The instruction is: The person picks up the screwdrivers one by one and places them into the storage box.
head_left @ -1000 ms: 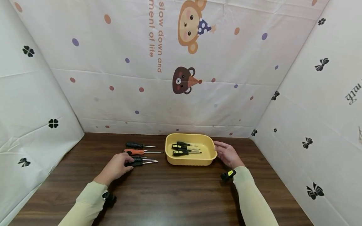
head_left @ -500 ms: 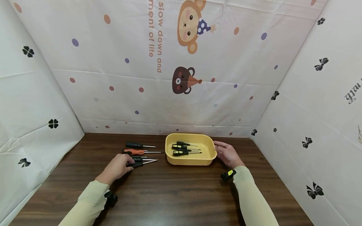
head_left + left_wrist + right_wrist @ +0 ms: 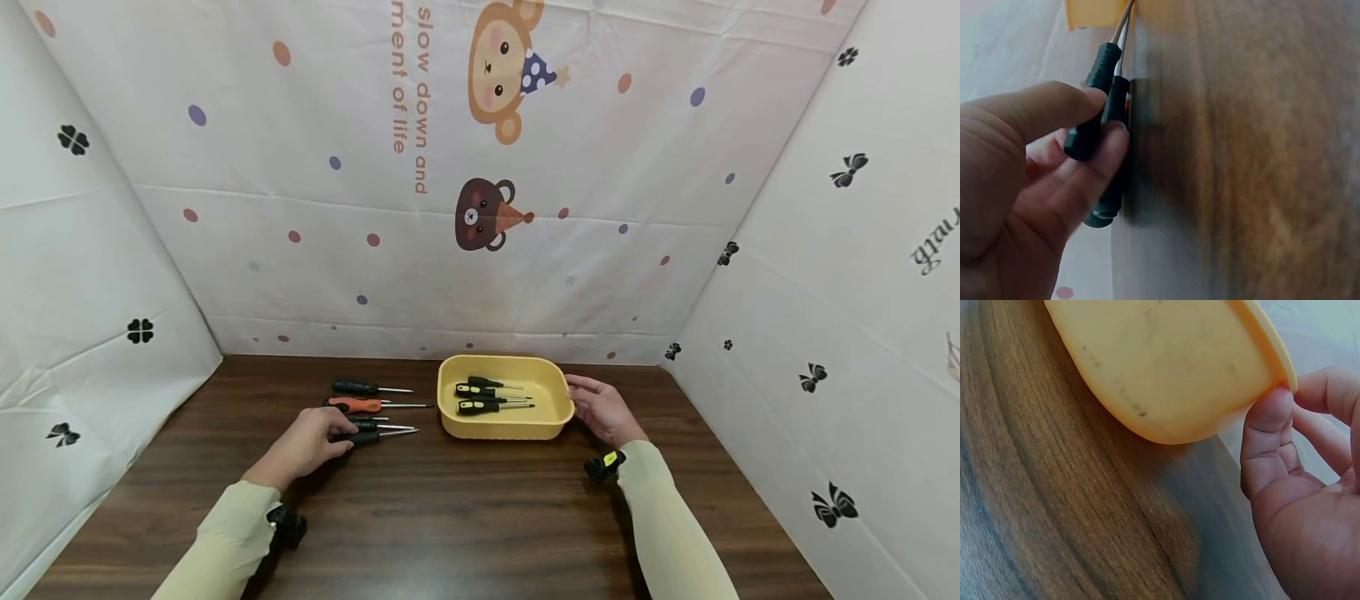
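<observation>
Fingers of the left hand (image 3: 307, 442) and its thumb pinch a black screwdriver (image 3: 1090, 125) by the handle; probably best raised clear of the dark-handled neighbour (image 3: 1116, 94) just beyond them. Well rightward, the right hand (image 3: 600, 412) pinches the yellow bin (image 3: 502, 429) at its rim, ideally bracing it gently.

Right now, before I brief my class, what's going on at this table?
A person's left hand pinches a dark-handled screwdriver, while the right hand holds the right end of a yellow bin. Several screwdrivers lie inside the bin. An orange-handled screwdriver and other dark-handled ones lie on the table, left of the bin.
</observation>
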The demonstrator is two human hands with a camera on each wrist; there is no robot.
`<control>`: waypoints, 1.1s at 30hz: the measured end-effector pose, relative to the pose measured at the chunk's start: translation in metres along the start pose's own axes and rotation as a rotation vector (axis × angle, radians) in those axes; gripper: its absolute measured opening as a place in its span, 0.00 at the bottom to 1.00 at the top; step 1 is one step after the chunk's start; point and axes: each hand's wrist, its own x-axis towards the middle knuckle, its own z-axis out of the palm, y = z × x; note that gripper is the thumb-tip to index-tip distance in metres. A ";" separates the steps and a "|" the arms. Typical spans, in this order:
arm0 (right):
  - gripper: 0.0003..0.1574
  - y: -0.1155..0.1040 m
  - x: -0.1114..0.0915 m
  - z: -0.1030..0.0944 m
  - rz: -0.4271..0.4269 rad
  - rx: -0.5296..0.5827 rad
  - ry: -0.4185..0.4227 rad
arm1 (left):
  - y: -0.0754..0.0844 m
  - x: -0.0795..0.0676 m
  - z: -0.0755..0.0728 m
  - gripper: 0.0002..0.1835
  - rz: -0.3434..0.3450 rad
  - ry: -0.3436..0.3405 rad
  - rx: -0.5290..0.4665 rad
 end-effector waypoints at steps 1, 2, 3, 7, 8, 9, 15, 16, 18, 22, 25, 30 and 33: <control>0.35 0.000 0.000 0.000 0.001 -0.002 0.001 | -0.001 -0.001 0.000 0.11 0.018 0.013 -0.010; 0.35 0.000 0.000 0.000 0.001 -0.001 0.002 | -0.002 -0.001 0.000 0.11 0.033 0.026 -0.018; 0.35 0.000 0.000 0.000 0.003 0.000 0.004 | -0.002 -0.002 0.001 0.11 0.035 0.043 -0.026; 0.35 0.000 -0.001 0.000 0.005 0.004 0.003 | -0.003 -0.003 0.002 0.10 0.030 0.095 -0.073; 0.35 0.000 -0.001 0.000 0.006 0.006 0.003 | -0.003 -0.003 0.002 0.11 0.024 0.103 -0.088; 0.35 -0.001 -0.001 0.001 0.006 0.005 0.003 | -0.003 -0.003 0.002 0.11 0.019 0.112 -0.104; 0.35 -0.001 -0.001 0.001 0.004 0.012 0.005 | -0.006 -0.004 0.003 0.10 0.029 0.164 -0.177; 0.35 -0.001 -0.001 0.001 0.005 0.011 0.002 | -0.006 -0.004 0.003 0.10 0.025 0.168 -0.192; 0.35 -0.001 -0.001 0.000 0.005 0.006 0.000 | -0.005 -0.004 0.003 0.10 0.005 0.163 -0.224; 0.35 -0.001 -0.001 0.001 0.008 0.000 0.003 | -0.004 -0.002 0.002 0.10 -0.016 0.169 -0.283; 0.35 -0.001 0.000 0.002 0.009 -0.001 0.018 | -0.001 -0.001 0.001 0.10 -0.007 0.183 -0.318; 0.35 -0.001 0.001 0.002 0.008 0.004 0.021 | 0.006 0.003 0.002 0.10 0.017 0.203 -0.372; 0.34 0.000 0.001 0.001 0.003 0.014 0.007 | 0.010 0.008 0.003 0.12 0.031 0.207 -0.440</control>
